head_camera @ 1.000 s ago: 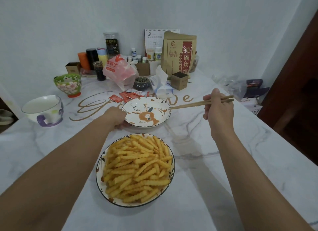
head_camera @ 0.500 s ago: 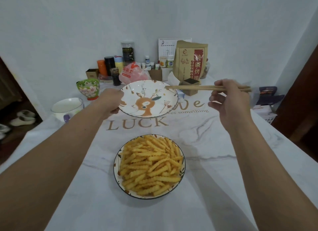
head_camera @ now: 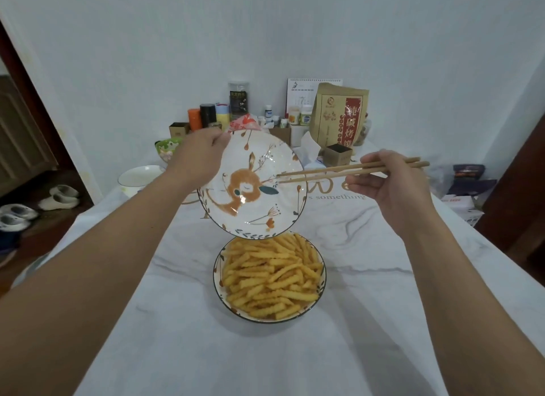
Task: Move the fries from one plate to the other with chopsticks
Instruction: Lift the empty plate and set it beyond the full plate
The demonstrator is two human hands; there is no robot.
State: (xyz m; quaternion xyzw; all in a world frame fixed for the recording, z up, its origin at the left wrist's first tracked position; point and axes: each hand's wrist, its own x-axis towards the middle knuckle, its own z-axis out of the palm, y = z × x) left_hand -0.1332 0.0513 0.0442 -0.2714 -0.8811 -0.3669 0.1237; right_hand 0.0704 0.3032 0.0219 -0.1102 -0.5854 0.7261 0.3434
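Observation:
A plate (head_camera: 218,286) heaped with crinkle-cut fries (head_camera: 271,276) sits on the marble table in front of me. My left hand (head_camera: 197,156) grips the far left rim of an empty deer-pattern plate (head_camera: 265,215), held in the air and tilted steeply toward me, its low edge just above the fries' far side. My right hand (head_camera: 389,186) holds a pair of wooden chopsticks (head_camera: 339,171) level, their tips over the empty plate's right half. Nothing is between the tips.
At the table's far end stand cans, small bottles, a brown paper bag (head_camera: 339,115), a tissue box (head_camera: 309,150), a small dark-topped box (head_camera: 337,156), a flowered bowl (head_camera: 166,148) and a white mug (head_camera: 138,179). Slippers (head_camera: 60,196) lie on the floor at left.
My left hand has lifted the empty plate off the table and tipped it toward me, down over the fries plate. My right hand stays raised with the chopsticks, tips now over the lifted plate.

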